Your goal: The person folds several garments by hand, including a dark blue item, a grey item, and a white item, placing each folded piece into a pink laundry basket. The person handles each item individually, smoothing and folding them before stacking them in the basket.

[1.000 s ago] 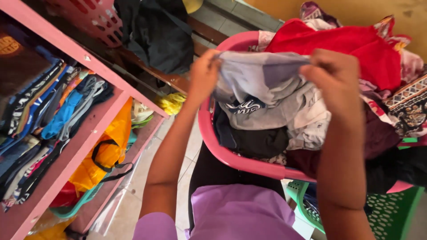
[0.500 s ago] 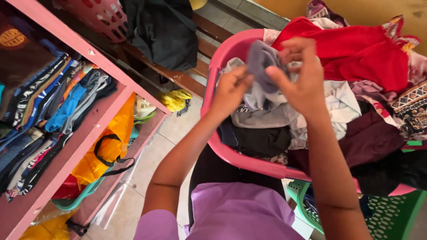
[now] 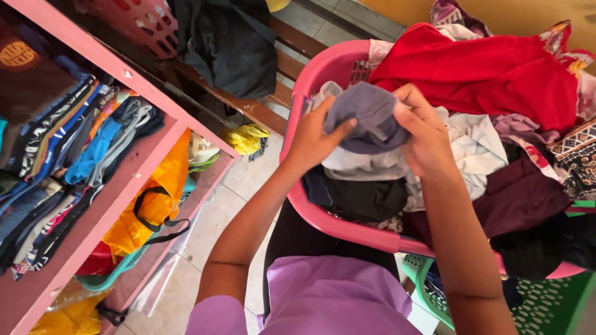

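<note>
A person's left hand (image 3: 313,138) and right hand (image 3: 425,133) are gripping a small grey garment (image 3: 366,118) between them, just above the heaped pink laundry basket (image 3: 323,68), where pinching its edges squarely and pressing each fold flat looks like the surest approach.

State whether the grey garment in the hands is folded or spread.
Folded: the grey garment sits bunched small between left hand and right hand.

You're over a pale tiled floor (image 3: 239,192). Pink shelving unit (image 3: 133,164) on the left, packed with folded clothes. Wooden bench (image 3: 267,102) far centre, yellow wall (image 3: 496,12) far right, green plastic chair (image 3: 546,307) near right. Soft daylight.
</note>
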